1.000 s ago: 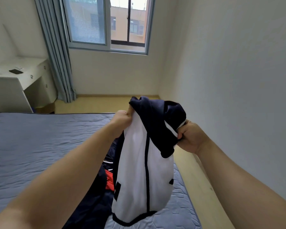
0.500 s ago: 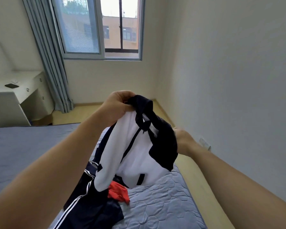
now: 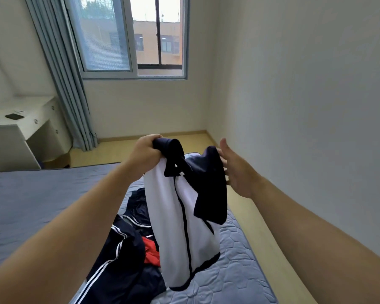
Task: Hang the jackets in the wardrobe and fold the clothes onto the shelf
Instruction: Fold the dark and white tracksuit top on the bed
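Overhead — jacket [image 3: 180,227] in left hand [image 3: 146,153], bed-edge [image 3: 246,235] below

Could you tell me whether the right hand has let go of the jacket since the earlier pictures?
Yes. The right hand gripped the jacket a second ago; now it is open, fingers straight, beside the dark collar, toward the wall.

Both bare forearms reach forward from the lower corners of the view. The left hand [image 3: 145,152] is raised in a fist, knuckles up, its fingers curled tight and gripping. The right hand [image 3: 236,170] is spread, palm turned inward, thumb pointing up; its fingertips seem partly hidden, so contact cannot be judged.
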`<action>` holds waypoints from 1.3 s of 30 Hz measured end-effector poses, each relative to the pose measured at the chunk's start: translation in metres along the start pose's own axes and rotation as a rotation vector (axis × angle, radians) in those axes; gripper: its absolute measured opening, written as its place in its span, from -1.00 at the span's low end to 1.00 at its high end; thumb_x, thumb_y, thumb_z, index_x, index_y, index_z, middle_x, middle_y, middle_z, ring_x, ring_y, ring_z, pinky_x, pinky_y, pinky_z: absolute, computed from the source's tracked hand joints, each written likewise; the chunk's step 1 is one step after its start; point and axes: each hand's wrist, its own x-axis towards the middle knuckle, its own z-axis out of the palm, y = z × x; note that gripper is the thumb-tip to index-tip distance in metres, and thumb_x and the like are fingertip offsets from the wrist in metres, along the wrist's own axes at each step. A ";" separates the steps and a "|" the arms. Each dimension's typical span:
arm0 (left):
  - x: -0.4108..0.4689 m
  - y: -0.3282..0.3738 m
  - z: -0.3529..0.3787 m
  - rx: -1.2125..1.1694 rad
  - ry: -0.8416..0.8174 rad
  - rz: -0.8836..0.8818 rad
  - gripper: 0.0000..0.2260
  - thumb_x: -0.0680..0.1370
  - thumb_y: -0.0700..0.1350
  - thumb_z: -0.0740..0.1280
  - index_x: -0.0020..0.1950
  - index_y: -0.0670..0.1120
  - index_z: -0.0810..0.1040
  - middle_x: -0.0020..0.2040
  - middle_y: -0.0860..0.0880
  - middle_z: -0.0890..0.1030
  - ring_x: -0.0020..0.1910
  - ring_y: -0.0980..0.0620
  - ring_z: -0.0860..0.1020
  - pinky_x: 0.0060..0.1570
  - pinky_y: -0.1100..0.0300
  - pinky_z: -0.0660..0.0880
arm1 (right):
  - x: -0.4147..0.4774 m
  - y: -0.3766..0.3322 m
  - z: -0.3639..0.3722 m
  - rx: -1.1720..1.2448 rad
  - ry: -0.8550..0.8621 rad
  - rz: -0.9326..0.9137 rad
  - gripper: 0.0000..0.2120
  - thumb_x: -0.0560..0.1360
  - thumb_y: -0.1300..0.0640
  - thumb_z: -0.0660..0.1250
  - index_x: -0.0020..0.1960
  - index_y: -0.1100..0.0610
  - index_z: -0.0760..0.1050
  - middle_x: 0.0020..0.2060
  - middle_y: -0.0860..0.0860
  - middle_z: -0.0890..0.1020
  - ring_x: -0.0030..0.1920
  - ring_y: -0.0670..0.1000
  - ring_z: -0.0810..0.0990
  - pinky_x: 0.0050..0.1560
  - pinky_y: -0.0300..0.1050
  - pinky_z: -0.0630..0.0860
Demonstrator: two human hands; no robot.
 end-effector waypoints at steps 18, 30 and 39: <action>0.013 0.010 -0.003 0.094 0.037 -0.020 -0.86 0.47 -0.24 0.45 -0.18 -0.19 0.50 -0.30 -0.04 0.47 -0.31 0.03 0.41 -0.25 0.15 0.33 | 0.010 0.046 0.010 -0.956 -0.112 0.125 -0.62 0.45 0.39 0.32 0.13 0.04 0.66 0.01 0.02 0.65 -0.12 -0.03 0.58 -0.20 -0.29 0.49; 0.002 0.002 -0.016 0.006 0.211 -0.018 -0.82 0.58 -0.01 0.39 -0.02 -0.13 0.59 -0.10 -0.10 0.67 -0.11 -0.04 0.63 -0.05 0.03 0.55 | 0.028 0.088 0.083 -0.824 -0.106 0.108 0.14 0.30 -0.29 0.52 0.62 -0.12 -0.14 0.48 0.03 0.29 0.44 0.12 0.37 0.32 0.01 0.43; -0.004 -0.016 -0.029 0.076 0.123 -0.042 -0.81 0.53 -0.12 0.46 0.03 -0.15 0.51 -0.19 0.04 0.57 -0.32 0.27 0.52 -0.38 0.49 0.37 | 0.042 0.077 0.070 -0.239 0.267 0.187 -0.83 0.54 0.28 0.24 -0.07 0.25 0.61 -0.10 0.23 0.67 -0.20 0.22 0.66 -0.31 0.16 0.67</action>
